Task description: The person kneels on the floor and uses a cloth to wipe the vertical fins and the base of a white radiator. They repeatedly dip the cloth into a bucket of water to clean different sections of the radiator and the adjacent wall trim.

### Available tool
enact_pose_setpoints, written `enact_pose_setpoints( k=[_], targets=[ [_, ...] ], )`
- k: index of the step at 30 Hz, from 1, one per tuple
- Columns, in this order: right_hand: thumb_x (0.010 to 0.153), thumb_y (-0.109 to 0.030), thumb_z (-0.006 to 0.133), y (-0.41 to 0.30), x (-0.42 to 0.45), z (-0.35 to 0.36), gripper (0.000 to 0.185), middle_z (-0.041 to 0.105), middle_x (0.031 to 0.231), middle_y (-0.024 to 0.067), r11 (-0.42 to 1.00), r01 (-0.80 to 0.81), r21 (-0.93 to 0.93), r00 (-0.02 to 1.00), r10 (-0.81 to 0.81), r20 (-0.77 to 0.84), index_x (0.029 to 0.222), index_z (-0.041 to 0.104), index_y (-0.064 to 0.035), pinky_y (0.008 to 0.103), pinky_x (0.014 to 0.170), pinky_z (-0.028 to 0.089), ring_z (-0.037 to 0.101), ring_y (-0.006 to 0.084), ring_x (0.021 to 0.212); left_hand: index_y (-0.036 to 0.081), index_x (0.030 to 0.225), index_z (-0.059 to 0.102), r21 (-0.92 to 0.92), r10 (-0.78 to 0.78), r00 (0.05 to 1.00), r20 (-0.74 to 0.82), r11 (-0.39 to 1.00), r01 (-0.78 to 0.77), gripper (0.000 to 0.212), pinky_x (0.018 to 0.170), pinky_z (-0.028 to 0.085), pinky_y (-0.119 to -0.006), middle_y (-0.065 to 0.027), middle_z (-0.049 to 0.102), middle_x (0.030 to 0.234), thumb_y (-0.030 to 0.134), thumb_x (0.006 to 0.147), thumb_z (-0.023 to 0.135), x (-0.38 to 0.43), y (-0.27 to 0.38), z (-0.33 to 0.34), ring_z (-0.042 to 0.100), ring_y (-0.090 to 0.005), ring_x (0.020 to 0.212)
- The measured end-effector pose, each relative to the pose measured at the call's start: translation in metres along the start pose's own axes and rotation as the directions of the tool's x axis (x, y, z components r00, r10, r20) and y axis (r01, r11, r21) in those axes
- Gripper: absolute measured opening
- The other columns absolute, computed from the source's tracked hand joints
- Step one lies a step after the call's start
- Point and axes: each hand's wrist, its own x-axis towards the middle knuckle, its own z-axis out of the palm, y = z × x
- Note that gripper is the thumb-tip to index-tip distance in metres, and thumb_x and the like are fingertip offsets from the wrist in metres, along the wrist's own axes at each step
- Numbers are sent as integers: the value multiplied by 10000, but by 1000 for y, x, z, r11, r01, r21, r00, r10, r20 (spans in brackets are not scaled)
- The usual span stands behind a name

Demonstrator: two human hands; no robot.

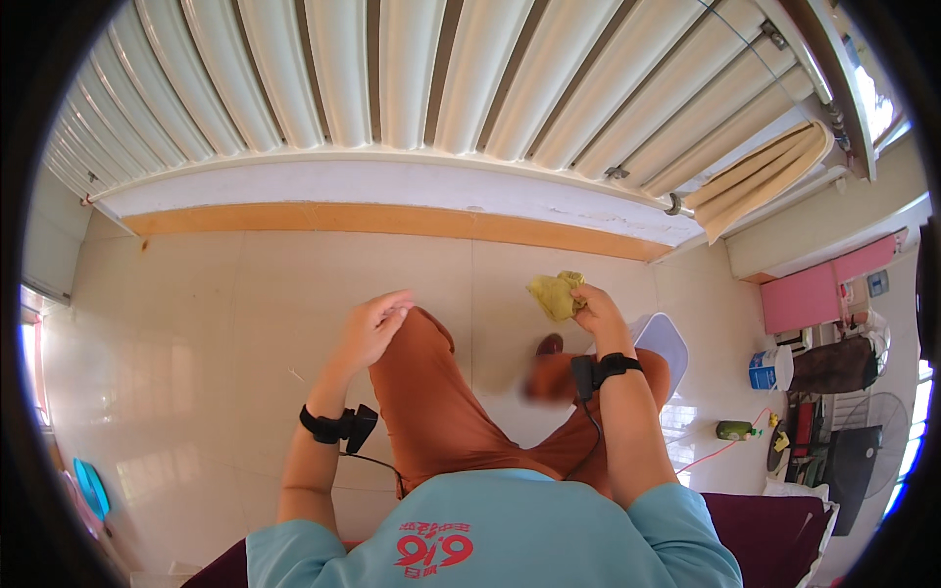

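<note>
My right hand (599, 312) pinches a crumpled yellow-green cloth (555, 296) over the tiled floor, above my right knee. My left hand (378, 329) is beside my left knee, with its fingers loosely curved and nothing in them. Both wrists wear a black strap with a small device and a cable. In front of me rises a large white slatted panel (408, 81), its slats rounded and parallel. A beige cloth (764, 176) hangs over its rail at the right end.
A pale lavender plastic bin (670, 345) stands by my right knee. Farther right are a green bottle (734, 431), a blue-and-white bucket (770, 369), a fan (878, 441) and another person (831, 364). An orange-brown baseboard (397, 218) runs under the panel. A turquoise basin (91, 489) is at far left.
</note>
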Motion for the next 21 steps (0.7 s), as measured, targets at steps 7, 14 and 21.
enact_pose_setpoints(
  k=[7,14,21],
  targets=[
    [775,-2,504,-3,32,17,280,559,1008,169,985,-64,163,981,92,-173,1053,501,34,487,816,470,571,330,918,31,1270,472,223,-132,952,278,972,69,362,876,460,-321,-137,589,1145,114,918,482,-5,85,-38,590,-201,1012],
    [834,-78,490,31,117,8,284,524,1082,153,933,-74,353,939,184,-291,1111,471,-16,507,806,456,531,332,988,-74,1238,466,-532,233,837,495,843,81,397,893,462,-374,-194,599,1098,87,876,482,53,168,-21,595,-272,1004],
    [868,-129,448,61,181,-26,250,513,1078,124,820,80,566,921,156,-356,1104,467,-47,444,759,486,541,288,949,-34,1194,510,-697,-259,965,29,687,206,348,847,483,-344,-142,612,1023,156,906,461,129,70,43,604,-211,903]
  ],
)
